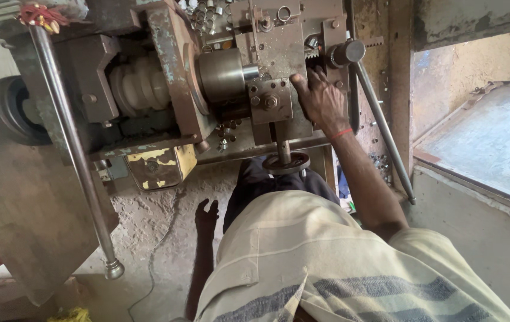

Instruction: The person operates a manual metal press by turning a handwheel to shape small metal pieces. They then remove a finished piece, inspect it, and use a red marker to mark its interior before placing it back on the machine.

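**Right hand on the lathe carriage**

Left of centre, my left hand point(206, 216) hangs open and empty near the floor. At centre, my right hand point(322, 101) presses flat on the lathe carriage point(273, 71), beside the chuck point(222, 74), steadying it.

Single head-worn view, looking steeply down past the wearer's chest, close over the lathe point(219, 77), floor below

Right hand point(320, 101) on lathe carriage point(273, 71), chuck point(222, 74) to its left, handwheel point(286, 162) below, left hand point(206, 216) hanging lower
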